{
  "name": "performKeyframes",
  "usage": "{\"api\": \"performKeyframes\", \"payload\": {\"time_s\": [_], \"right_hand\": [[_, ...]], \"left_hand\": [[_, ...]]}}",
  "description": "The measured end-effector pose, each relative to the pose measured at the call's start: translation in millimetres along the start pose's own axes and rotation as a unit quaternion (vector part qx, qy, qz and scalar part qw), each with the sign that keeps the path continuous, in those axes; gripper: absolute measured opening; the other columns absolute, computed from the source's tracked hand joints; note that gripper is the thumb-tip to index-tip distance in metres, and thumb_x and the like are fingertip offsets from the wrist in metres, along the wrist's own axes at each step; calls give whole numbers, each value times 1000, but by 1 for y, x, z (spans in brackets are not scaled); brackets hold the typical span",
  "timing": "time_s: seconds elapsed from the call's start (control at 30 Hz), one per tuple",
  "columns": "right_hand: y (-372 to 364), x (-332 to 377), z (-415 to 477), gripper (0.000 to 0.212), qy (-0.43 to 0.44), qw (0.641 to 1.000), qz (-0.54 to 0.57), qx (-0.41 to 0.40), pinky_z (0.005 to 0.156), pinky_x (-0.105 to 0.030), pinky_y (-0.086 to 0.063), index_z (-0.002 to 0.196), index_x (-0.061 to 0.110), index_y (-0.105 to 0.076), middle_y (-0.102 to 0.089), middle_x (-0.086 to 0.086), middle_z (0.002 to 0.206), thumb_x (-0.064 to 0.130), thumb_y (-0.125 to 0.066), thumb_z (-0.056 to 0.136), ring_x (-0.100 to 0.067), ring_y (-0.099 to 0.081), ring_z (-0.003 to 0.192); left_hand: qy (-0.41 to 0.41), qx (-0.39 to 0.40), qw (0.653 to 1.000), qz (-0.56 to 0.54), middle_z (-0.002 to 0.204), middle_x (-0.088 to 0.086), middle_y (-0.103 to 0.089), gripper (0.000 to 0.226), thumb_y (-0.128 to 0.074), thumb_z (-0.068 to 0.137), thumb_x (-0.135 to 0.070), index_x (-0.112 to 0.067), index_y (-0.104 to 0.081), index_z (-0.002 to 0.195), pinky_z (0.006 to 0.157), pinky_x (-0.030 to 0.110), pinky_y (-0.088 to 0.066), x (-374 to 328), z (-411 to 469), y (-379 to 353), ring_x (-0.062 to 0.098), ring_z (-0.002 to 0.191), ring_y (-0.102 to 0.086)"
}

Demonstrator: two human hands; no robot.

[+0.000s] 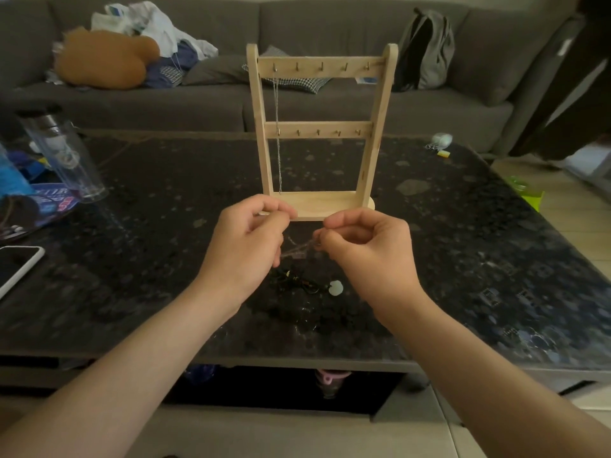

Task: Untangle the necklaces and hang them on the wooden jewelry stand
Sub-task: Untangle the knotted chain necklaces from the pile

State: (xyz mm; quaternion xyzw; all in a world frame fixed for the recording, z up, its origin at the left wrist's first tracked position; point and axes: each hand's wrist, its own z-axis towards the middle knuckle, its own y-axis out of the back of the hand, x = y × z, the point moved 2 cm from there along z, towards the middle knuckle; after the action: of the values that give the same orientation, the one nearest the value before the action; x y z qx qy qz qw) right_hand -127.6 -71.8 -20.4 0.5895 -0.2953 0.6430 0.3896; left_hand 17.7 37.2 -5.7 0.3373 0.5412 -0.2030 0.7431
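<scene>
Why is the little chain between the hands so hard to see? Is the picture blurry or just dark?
Head view: the room is dim. The thin chain pinched by the left hand and right hand looks pale and smeared against the dark speckled table. The wide lens curves the table's edges and slants the wooden stand. The hanging necklace looks sharper.

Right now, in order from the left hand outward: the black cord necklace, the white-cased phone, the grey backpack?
1. Black cord necklace, on the table just beside the left hand.
2. White-cased phone, at the table's left edge.
3. Grey backpack, on the sofa behind.
</scene>
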Motion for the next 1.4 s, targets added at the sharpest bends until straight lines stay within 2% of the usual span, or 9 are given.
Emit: {"api": "performKeyframes", "payload": {"time_s": [0.1, 0.27, 0.4, 0.6, 0.8, 1.03, 1.13, 1.27, 1.4], "right_hand": [[1, 1, 3, 15, -33, 999, 33, 8, 79, -32, -65, 98, 13, -74, -82, -9, 85, 5, -83, 89, -24, -81, 84], [3, 1, 4, 22, -77, 990, 105, 54, 83, -33, -62, 112, 10, -65, -83, -11, 92, 6, -79, 95, -23, -81, 89], [5, 1, 6, 23, -75, 992, 87, 56, 80, -31, -61, 113, 10, -66, -83, -11, 91, 9, -80, 95, -23, -82, 89], [5, -2, 7, 20, -91, 987, 92, 91, 75, -27, -58, 115, 12, -65, -81, -7, 88, 13, -77, 98, -19, -78, 86], [4, -2, 8, 17, -91, 985, 89, 113, 75, -27, -60, 116, 11, -68, -80, -5, 89, 14, -74, 100, -17, -77, 85], [5, 3, 6, 16, -21, 993, 45, 109, 71, -19, -57, 110, 15, -67, -79, -3, 88, 7, -75, 99, -15, -78, 83], [7, 4, 5, 15, 9, 996, 31, 84, 67, -16, -54, 106, 13, -64, -77, -5, 86, 5, -74, 99, -10, -74, 77], [6, 3, 6, 11, 24, 997, -5, 72, 67, -16, -54, 106, 14, -66, -73, -6, 87, 4, -69, 102, -7, -70, 75], [6, 5, 4, 7, 18, 996, -34, 81, 69, -19, -57, 98, 17, -76, -77, -7, 88, 10, -74, 98, -12, -72, 77]], "left_hand": [[-32, 45, 996, 69, 63, -7, -62, 18, -72, 97, -15, -30, -82, 95, 72, 30, -51, 2, 1, 0, 11, 62, -60], [-75, 55, 984, 150, 66, -17, -57, 3, -86, 86, -40, -40, -84, 89, 63, 25, -41, 8, 0, -1, 4, 64, -49], [-73, 50, 987, 133, 87, -13, -67, 4, -86, 84, -39, -42, -83, 83, 62, 23, -42, 6, 2, 0, 3, 62, -52], [-54, 74, 987, 133, 91, -26, -69, 11, -79, 94, -34, -36, -82, 84, 67, 24, -44, 6, 2, -1, -5, 69, -58], [-3, 84, 992, 90, 94, -10, -78, 10, -76, 99, -30, -32, -82, 91, 97, 45, -60, 7, 5, 2, 16, 98, -73], [25, 117, 987, 106, 67, -28, -66, 17, -63, 108, -33, -29, -77, 98, 77, 23, -44, 6, 5, 2, -12, 70, -61], [28, 150, 982, 116, 65, -21, -63, 25, -55, 111, -35, -27, -74, 97, 77, 23, -47, 6, 3, 1, -6, 66, -59], [24, 176, 977, 115, 71, -3, -61, 43, -47, 114, -38, -6, -71, 98, 83, 35, -49, 9, 2, 1, 6, 69, -56], [18, 172, 979, 111, 73, 1, -63, 41, -47, 114, -36, -9, -73, 99, 83, 36, -50, 10, 4, 3, 9, 71, -57]]}}
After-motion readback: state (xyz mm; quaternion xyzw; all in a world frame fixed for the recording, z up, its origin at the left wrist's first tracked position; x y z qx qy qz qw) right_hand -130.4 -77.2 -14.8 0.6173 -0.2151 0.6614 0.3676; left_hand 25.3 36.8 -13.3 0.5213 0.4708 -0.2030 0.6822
